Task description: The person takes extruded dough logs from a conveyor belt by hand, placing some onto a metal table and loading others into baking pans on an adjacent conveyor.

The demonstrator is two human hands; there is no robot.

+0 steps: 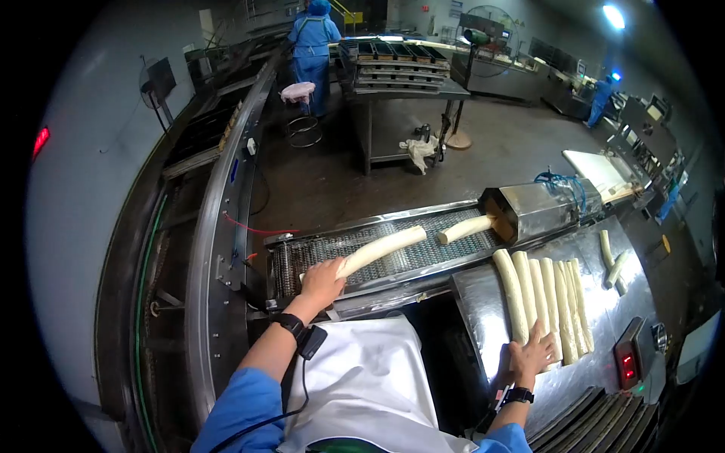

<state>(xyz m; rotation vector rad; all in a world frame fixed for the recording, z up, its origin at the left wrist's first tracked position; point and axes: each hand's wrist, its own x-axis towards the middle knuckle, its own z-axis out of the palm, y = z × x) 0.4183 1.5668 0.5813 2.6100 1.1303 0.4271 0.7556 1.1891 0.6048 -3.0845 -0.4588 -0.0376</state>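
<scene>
My left hand (pixel 323 281) is wrapped over the near end of a long, pale dough roll (pixel 385 249) that lies on the metal mesh conveyor (pixel 362 235). Further along the belt, a second dough roll (pixel 466 228) sticks partly out of a steel housing. On the steel table to the right, several dough rolls (pixel 549 298) lie side by side, lengthwise. My right hand (pixel 533 351) rests at their near ends with its fingers spread, touching them and gripping none.
Short dough pieces (pixel 615 268) lie crossed on the steel table (pixel 483 313). Near its front stand a device with a red display (pixel 628 364) and dark slotted trays (pixel 596 423). A large conveyor rail (pixel 204 287) runs along my left. Farther back, a person in blue (pixel 313 45) stands beside stacked trays (pixel 400 72).
</scene>
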